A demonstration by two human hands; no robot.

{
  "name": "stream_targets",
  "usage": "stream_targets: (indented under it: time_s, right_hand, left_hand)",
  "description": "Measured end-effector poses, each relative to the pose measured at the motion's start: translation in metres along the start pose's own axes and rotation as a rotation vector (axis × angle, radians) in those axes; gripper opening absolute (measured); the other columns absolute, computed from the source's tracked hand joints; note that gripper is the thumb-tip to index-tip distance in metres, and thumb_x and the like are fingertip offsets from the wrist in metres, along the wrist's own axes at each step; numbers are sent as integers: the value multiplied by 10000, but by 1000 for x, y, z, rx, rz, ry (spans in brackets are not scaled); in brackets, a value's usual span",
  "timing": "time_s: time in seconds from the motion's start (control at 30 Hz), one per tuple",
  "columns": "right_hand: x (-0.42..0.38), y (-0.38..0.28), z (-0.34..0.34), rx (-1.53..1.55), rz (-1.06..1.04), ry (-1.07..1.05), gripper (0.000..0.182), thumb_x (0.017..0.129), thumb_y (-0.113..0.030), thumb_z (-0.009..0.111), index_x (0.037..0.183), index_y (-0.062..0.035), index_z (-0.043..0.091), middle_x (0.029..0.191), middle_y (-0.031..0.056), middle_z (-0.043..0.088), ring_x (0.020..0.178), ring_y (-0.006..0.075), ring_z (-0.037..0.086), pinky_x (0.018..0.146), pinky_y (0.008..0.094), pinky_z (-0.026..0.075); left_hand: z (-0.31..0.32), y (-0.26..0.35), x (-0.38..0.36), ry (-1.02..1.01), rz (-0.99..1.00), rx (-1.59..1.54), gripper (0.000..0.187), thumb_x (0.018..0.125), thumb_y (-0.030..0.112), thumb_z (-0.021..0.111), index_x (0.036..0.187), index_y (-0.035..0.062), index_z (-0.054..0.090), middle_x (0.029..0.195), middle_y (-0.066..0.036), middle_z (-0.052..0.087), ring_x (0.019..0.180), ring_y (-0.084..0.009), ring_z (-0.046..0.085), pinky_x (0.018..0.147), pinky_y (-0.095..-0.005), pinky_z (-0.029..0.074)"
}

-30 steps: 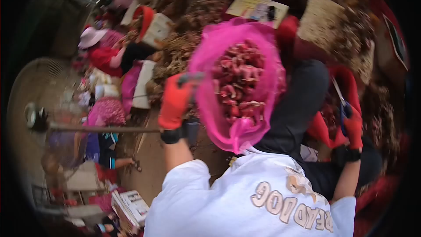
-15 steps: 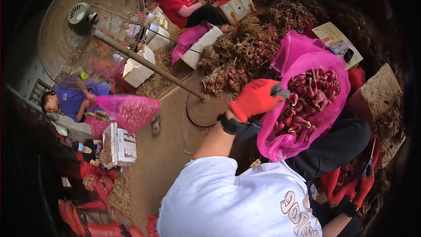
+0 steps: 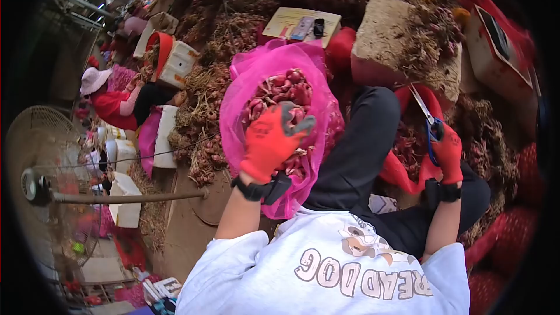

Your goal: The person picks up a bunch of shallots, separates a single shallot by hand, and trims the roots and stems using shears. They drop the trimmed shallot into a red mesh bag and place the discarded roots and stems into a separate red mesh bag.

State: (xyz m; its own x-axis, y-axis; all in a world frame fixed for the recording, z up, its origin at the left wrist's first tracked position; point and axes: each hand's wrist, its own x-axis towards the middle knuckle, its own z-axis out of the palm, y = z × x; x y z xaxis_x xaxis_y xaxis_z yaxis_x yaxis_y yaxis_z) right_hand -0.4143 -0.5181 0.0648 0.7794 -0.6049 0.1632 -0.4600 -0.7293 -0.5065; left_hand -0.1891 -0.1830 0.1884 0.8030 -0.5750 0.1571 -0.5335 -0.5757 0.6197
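Observation:
My left hand [image 3: 270,140], in a red glove with grey fingertips, is over the shallots [image 3: 290,88] in an open pink mesh bag [image 3: 233,114]. Its thumb and a finger are spread apart, with nothing visibly gripped between them. To the right, my right hand [image 3: 448,150], also gloved in red, is closed around the blue handles of scissors [image 3: 424,108], whose blades point up and left. Below the blades, a red container [image 3: 395,174] holds more shallots beside my bent leg.
A foam box [image 3: 379,41] bears dried stalks. A board [image 3: 277,23] holds a phone [image 3: 302,28] and a dark object. Bunches of shallots [image 3: 201,111] lie left of the bag. A person [image 3: 119,105] in a pale hat sits beyond; a fan [image 3: 44,189] stands left.
The view has swung right, so the fan and the seated person appear farther left. My left hand has moved from the bag's edge to over the shallots. My right hand and the scissors now show more clearly.

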Motion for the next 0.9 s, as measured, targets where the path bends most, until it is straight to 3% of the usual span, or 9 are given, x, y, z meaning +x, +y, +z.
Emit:
stream_targets:
  time_s: [0.17,0.27,0.33,0.37,0.43,0.5,0.7,0.83,0.9]
  right_hand:
    - [-4,-4,-8,11,17,42,347,677,-209,662,987,-66,601,929,140,635,859,326,612,745,385,484]
    - [-3,-6,-16,-44,75,9,359,664,-238,666,974,-71,593,910,144,633,858,323,614,738,388,487]
    - [-3,-8,-20,-59,101,0,356,672,-247,663,973,-71,590,921,144,634,863,323,615,743,388,488]
    - [-4,-6,-24,-71,130,6,355,676,-251,661,972,-70,588,926,144,634,866,323,615,745,388,489]
    - [-4,2,-26,-48,155,44,360,680,-285,660,960,-70,588,923,140,634,863,322,617,735,394,490]
    - [-7,8,-31,-66,235,56,425,718,-418,658,960,-75,588,911,143,629,844,316,616,721,403,482]
    - [-10,10,-54,36,277,176,535,745,-578,610,953,-85,598,926,133,619,835,309,614,730,411,473]
    - [-11,16,-75,-166,350,111,533,740,-575,608,966,-92,601,932,132,617,849,306,613,742,401,476]
    - [-7,21,-95,-260,329,75,531,734,-568,612,967,-91,602,925,132,617,855,301,613,747,395,477]
  left_hand:
    - [75,-39,20,-55,156,746,453,696,348,745,1007,62,582,880,-108,607,765,-258,604,656,-365,476]
    - [84,-36,33,-303,47,152,307,766,327,684,858,57,568,819,-122,593,740,-297,573,650,-401,447]
    - [86,-26,34,-448,310,-13,261,792,283,666,787,43,566,764,-141,575,700,-324,546,626,-411,420]
    - [100,-17,27,-454,48,-240,212,794,232,668,789,45,568,725,-133,554,684,-307,533,610,-393,415]
    - [121,-40,24,-541,24,-210,187,845,152,638,964,58,529,803,-10,513,645,-84,499,562,-237,428]
    - [104,9,29,-511,-385,-671,190,854,158,631,990,88,519,737,21,532,646,-47,509,543,-212,419]
    - [91,87,96,-552,130,-394,163,872,148,571,958,13,599,729,-8,539,618,-75,484,565,-229,406]
    - [158,102,160,-713,265,-521,176,917,175,538,1027,44,577,742,22,537,624,-42,489,549,-188,390]
    - [212,108,195,-684,323,-512,182,851,145,573,973,18,618,774,-60,624,699,-124,587,653,-273,468]
